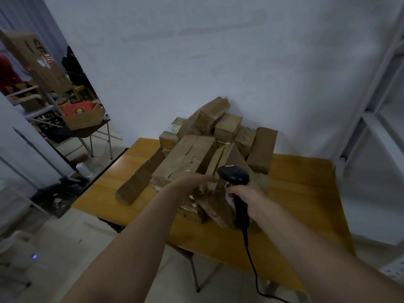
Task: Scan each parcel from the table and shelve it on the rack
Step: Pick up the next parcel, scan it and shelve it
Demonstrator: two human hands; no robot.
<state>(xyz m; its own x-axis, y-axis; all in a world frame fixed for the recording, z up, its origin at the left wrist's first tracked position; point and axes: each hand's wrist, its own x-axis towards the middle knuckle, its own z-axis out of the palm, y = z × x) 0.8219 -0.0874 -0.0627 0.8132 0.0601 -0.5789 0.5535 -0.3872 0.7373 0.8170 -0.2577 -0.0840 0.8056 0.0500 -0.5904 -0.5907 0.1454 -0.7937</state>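
Observation:
A heap of brown taped parcels (209,136) lies on the wooden table (301,193), piled against the white wall. My right hand (244,193) is closed around the handle of a black barcode scanner (235,174), whose head points at the near parcels. Its cable hangs down past the table's front edge. My left hand (192,182) reaches over the near side of the heap, fingers stretched toward an upright parcel (220,193) by the scanner; whether it grips that parcel cannot be told. One long parcel (140,180) lies apart at the left.
A white metal rack (380,127) stands at the right, beside the table. At the left, an opening shows a folding table (87,132) with boxes and crates. A dark bin (56,200) sits on the floor by the table's left corner.

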